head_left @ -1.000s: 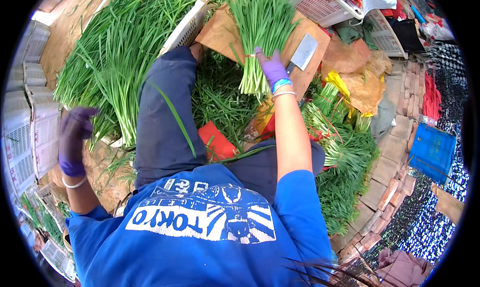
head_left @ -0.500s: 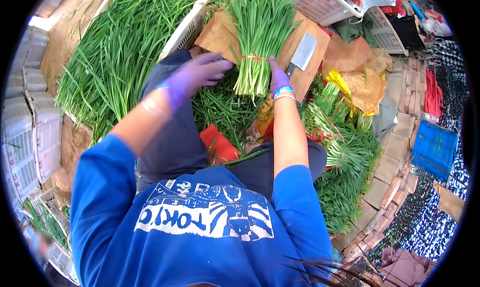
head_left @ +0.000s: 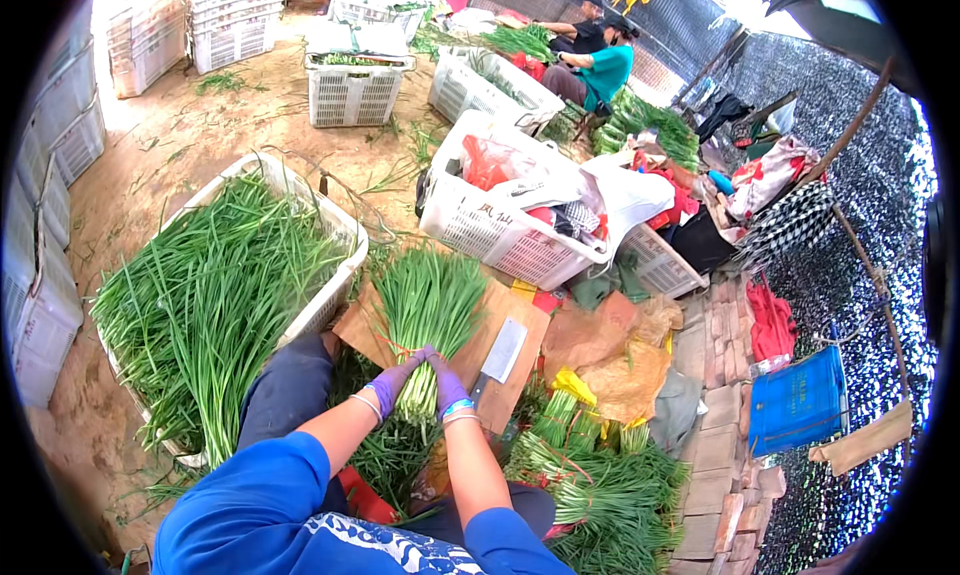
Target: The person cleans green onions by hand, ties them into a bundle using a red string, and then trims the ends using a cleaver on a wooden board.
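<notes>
A bundle of garlic chives [head_left: 430, 300], tied with a red band, lies on a wooden board [head_left: 522, 375], green tips pointing away and pale stems toward me. My left hand [head_left: 396, 381], in a purple glove, is closed round the left side of the stems. From the right, my right hand [head_left: 449, 389], gloved alike, grips the same stems. The fingertips of both hands meet over the bundle near the band, and some fingers are hidden beneath. A cleaver [head_left: 505, 350] rests flat on the board just right of the bundle, its dark handle toward me.
Left of me stands a white crate [head_left: 355, 260] heaped with loose chives. Tied bundles [head_left: 590, 485] are piled at my right beside brick paving [head_left: 705, 485]. Ahead, a white crate [head_left: 490, 230] holds bags and cloth. Two people [head_left: 605, 70] sit farther back among more chives.
My left hand has come in from the side and closed on the bundle, which my right hand was touching. The view has tilted up, bringing crates and people into sight.
</notes>
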`<state>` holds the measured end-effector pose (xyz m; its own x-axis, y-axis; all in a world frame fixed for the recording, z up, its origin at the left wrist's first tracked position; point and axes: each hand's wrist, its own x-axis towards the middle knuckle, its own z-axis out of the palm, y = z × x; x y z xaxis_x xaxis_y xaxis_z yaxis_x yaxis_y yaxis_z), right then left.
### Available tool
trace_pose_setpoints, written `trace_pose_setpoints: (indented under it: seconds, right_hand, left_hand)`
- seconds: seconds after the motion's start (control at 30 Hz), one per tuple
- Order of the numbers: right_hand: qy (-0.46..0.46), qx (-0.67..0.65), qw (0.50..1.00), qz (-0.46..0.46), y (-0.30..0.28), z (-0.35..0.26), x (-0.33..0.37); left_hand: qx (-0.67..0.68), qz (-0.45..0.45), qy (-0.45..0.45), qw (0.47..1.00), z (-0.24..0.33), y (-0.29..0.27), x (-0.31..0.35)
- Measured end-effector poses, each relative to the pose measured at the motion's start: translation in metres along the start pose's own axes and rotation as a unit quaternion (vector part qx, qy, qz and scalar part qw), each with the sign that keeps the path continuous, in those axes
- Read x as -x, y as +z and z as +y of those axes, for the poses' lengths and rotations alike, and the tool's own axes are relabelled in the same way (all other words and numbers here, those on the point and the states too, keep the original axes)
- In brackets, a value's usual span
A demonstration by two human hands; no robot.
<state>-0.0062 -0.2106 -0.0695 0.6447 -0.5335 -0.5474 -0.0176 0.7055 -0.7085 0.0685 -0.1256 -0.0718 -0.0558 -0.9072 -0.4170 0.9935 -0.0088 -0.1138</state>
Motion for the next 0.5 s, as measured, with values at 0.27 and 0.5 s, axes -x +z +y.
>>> trace_pose_setpoints:
  seconds: [0.27, 0.5]
  right_hand:
    - [-0.157, 0.099, 0.982, -0.046, 0.036, -0.074, 0.037]
    - [-0.336, 0.185, 0.913, -0.137, 0.041, -0.125, 0.04]
  left_hand:
    - [-0.353, -0.069, 0.098, 0.928, 0.041, 0.082, 0.028]
    - [-0.511, -0.176, 0.342, 0.769, 0.045, 0.155, 0.031]
